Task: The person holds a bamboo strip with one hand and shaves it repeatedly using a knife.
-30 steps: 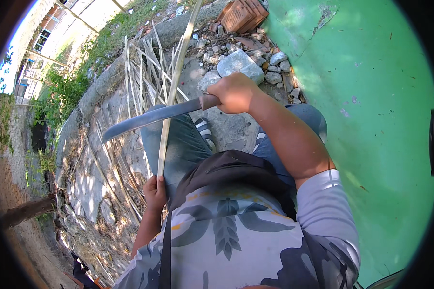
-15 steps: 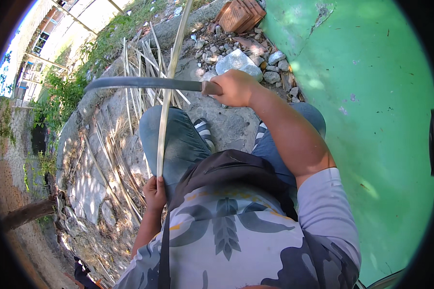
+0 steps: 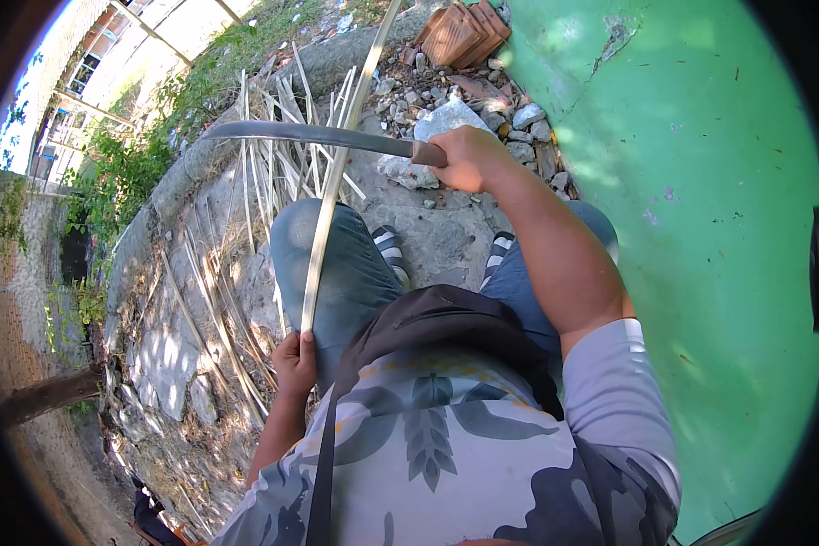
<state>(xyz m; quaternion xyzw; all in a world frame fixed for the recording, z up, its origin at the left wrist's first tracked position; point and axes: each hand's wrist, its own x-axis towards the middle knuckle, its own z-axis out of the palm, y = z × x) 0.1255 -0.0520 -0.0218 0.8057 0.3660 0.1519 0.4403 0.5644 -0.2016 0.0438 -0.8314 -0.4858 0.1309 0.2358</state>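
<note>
A long, pale strip (image 3: 320, 246), perhaps split bamboo or palm stalk, runs up from my left hand (image 3: 294, 364) across my left knee and past the top of the picture. The fingers of that hand are closed round its lower end, with the thumb on top. My right hand (image 3: 470, 158) grips the brown handle of a machete (image 3: 291, 133) with a dark, curved blade. Pointing left, the blade lies across the strip above my left knee. Whether the edge touches the strip I cannot tell.
Several cut pale strips (image 3: 278, 164) lie on the stone ground beyond my left knee, and more dry strips (image 3: 223, 314) at the left. Rubble (image 3: 519, 136) and stacked orange tiles (image 3: 460, 36) stand ahead. A green painted surface (image 3: 710, 237) fills the right side.
My right hand and the machete have shifted slightly right and up. The strip's upper part leans further right. My left hand keeps its hold in nearly the same place.
</note>
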